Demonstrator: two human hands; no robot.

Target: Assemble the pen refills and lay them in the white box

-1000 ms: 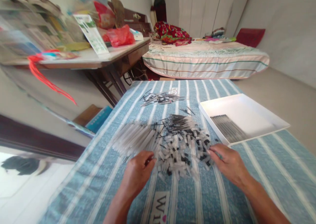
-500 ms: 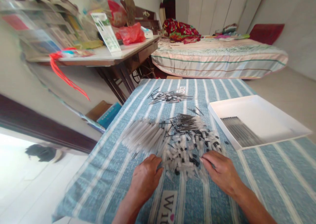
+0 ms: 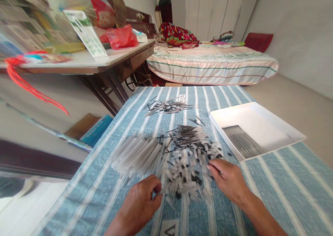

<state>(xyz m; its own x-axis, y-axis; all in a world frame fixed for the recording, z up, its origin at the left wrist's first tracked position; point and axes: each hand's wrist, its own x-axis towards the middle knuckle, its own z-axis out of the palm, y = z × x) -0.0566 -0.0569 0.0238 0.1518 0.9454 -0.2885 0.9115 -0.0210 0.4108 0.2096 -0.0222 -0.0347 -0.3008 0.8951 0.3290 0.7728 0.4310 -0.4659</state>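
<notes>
My left hand (image 3: 140, 202) is closed, thumb against curled index finger, low at the left edge of a heap of short clear and black plastic pieces (image 3: 183, 180). A faint pale sliver shows at its fingertips, too blurred to name. On the heap's right side my right hand (image 3: 230, 180) pinches with thumb and forefinger; what lies between them cannot be made out. Beyond the left hand is a stack of long translucent tubes (image 3: 139, 154). Thin dark rods with pale ends (image 3: 187, 133) lie behind the heap.
A shallow white box (image 3: 273, 128) at the right holds a row of grey pen-like sticks (image 3: 241, 139). Farther back on the striped blue cloth (image 3: 104, 180) lies another pile of thin rods (image 3: 169, 106). A cluttered side table (image 3: 125, 57) and a bed (image 3: 213, 64) stand beyond.
The view has turned to the right, so the scene sits farther left. Both hands stay beside the heap, fingers closed; the left is a little lower in the picture.
</notes>
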